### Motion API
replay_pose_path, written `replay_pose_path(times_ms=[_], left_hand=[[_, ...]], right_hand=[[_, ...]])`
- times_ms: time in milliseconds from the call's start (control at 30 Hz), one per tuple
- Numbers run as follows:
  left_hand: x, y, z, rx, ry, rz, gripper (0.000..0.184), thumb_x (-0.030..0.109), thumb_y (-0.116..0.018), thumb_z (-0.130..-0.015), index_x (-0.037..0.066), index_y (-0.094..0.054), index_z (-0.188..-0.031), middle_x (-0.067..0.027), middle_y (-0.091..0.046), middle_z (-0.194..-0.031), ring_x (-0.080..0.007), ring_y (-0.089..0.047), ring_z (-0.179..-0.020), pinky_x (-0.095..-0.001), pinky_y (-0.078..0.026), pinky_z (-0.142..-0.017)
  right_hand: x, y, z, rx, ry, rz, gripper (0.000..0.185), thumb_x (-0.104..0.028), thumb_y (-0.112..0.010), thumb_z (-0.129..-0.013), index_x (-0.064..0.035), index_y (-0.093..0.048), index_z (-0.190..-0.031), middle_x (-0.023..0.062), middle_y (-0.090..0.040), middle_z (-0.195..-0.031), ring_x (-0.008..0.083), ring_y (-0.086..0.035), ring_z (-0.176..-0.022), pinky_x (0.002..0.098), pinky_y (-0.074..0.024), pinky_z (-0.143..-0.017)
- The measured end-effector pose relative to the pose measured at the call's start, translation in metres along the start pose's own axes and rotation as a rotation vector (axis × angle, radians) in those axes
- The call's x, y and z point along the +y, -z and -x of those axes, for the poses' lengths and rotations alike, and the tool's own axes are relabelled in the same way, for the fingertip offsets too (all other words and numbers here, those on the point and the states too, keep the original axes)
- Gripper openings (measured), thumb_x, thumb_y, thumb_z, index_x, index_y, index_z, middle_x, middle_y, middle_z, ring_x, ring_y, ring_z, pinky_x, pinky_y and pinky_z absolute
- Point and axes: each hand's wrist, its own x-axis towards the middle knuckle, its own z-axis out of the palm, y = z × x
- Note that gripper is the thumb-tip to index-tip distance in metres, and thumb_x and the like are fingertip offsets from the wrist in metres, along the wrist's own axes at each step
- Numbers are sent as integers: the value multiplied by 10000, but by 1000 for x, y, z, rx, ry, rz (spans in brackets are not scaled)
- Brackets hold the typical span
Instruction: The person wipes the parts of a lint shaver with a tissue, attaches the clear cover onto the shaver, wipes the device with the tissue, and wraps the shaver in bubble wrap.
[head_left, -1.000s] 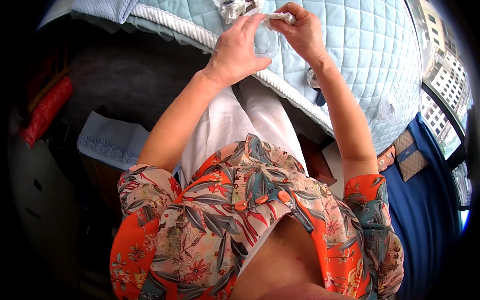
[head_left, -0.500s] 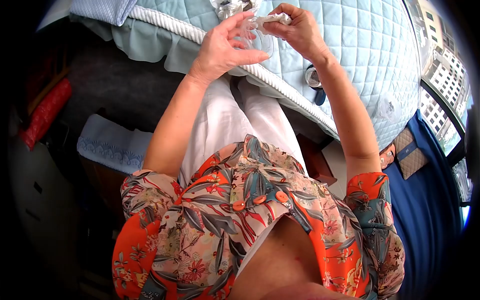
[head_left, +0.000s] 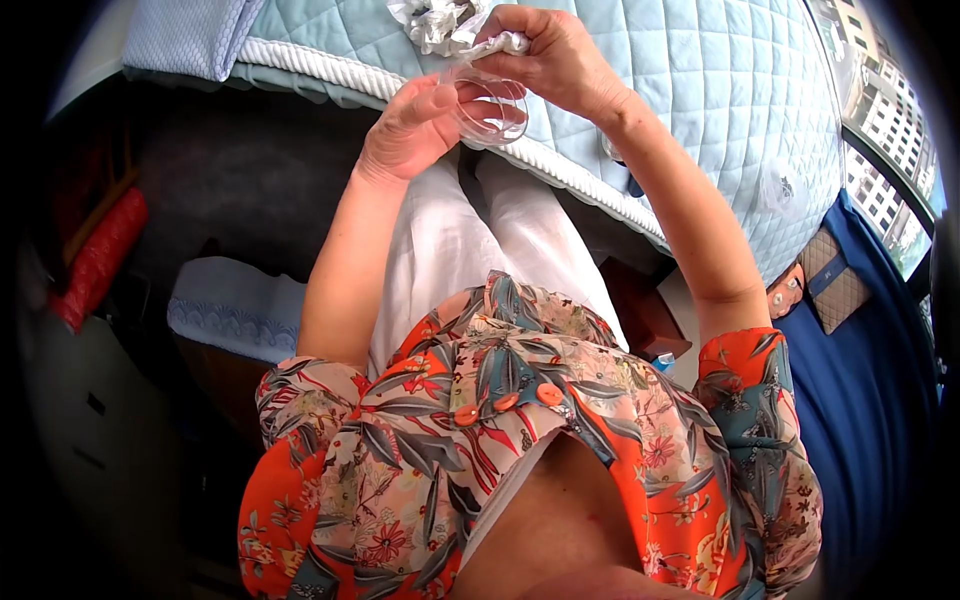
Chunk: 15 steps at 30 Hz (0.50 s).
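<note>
My left hand point(head_left: 412, 122) is closed around a clear see-through cup point(head_left: 498, 122), tilted with its round rim toward me. My right hand point(head_left: 565, 65) pinches a wad of crumpled white tissue point(head_left: 505, 43) just above the cup; whether the tissue touches the cup, I cannot tell. Beyond both hands lies a heap of crumpled white paper or tissue point(head_left: 435, 22) on the pale blue quilted cover point(head_left: 700, 90). Partly behind my right forearm is a small round item with a dark blue part point(head_left: 634, 186), mostly hidden.
A clear crumpled plastic piece point(head_left: 782, 187) lies on the cover's right side. White braided trim point(head_left: 320, 66) runs along the near edge. A folded blue cloth point(head_left: 190, 35) is at upper left, a blue-covered stool point(head_left: 240, 310) below. A tan quilted pouch point(head_left: 835, 290) rests at right.
Both hands have shifted left. The cup has turned so that its rim shows toward me, and my left fingers have closed around it. My right forearm now covers most of the small round item.
</note>
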Motion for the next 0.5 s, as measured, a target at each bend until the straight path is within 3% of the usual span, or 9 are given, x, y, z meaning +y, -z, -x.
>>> replay_pose_path(times_ms=[67, 100, 300, 400, 500], left_hand=[[-4, -2, 1, -14, 41, 34, 811, 563, -594, -779, -49, -409, -1278, -204, -527, -1196, -378, -539, -1097, -428, -441, -934], [-7, -2, 1, -28, 39, 62, 822, 582, -588, -774, -48, -415, -1272, -209, -529, -1191, -375, -546, -1087, -428, -442, -931], [-16, -2, 1, -50, 62, 65, 936, 712, -579, -699, -41, -457, -1242, -225, -541, -1164, -354, -574, -1038, -416, -453, -915], [-19, -1, 0, -31, 57, 24, 994, 769, -563, -653, -28, -469, -1239, -224, -546, -1156, -345, -582, -1026, -401, -463, -899], [-23, 1, -1, -41, 25, 47, 983, 770, -553, -650, -7, -468, -1247, -211, -558, -1144, -329, -584, -1027, -403, -475, -884]], right_hand=[[-1, -1, 0, -9, 102, 138, 169, -145, -677, -758, -77, -628, -904, 55, -644, -682, 116, -592, -581, 267, -480, -569], [-12, 1, 1, -108, -72, 48, 158, -133, -668, -767, -94, -626, -914, 58, -638, -686, 132, -593, -588, 276, -487, -596], [-1, -5, -1, -90, 91, -14, 152, -116, -674, -772, -64, -610, -901, 31, -609, -624, 107, -566, -528, 270, -477, -531], [-11, 3, 1, -200, -110, -125, 133, -91, -670, -779, -49, -604, -887, 28, -604, -617, 90, -543, -494, 254, -456, -474], [-3, -1, 1, -173, -73, -196, 116, -81, -663, -790, -41, -603, -880, 37, -614, -630, 77, -534, -482, 238, -442, -449]])
